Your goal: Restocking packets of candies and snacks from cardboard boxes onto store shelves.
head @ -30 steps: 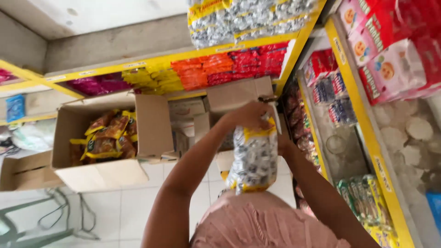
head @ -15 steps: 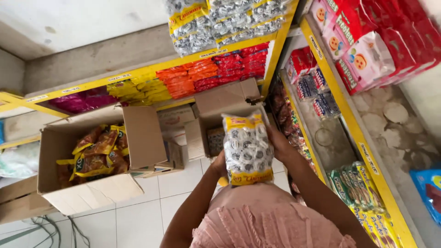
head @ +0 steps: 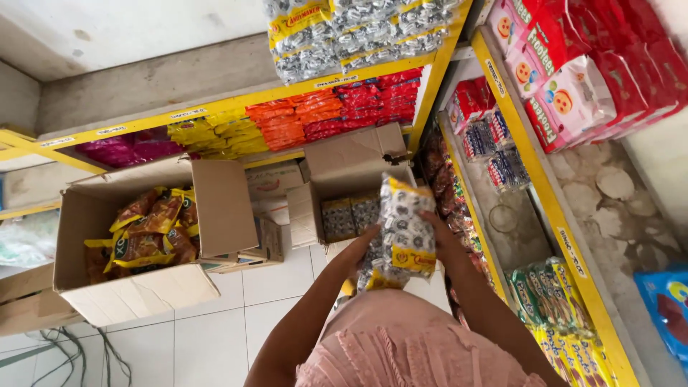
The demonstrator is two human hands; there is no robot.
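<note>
Two hands clasp the clear candy bag (head: 405, 229), left hand (head: 369, 247) at nine o'clock, right hand (head: 443, 240) at three; best to support its sagging bottom over the open carton (head: 344, 179).

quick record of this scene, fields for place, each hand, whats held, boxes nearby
place: shop aisle, yellow shelves with packed snacks
left hand: on the left side of the candy bag
right hand: on the bag's right side
held: clear bag with yellow trim, small wrapped sweets inside, tilted
open box: just beyond the hands, holds similar packs
left box: on the tiled floor, brown and yellow packets inside
</note>
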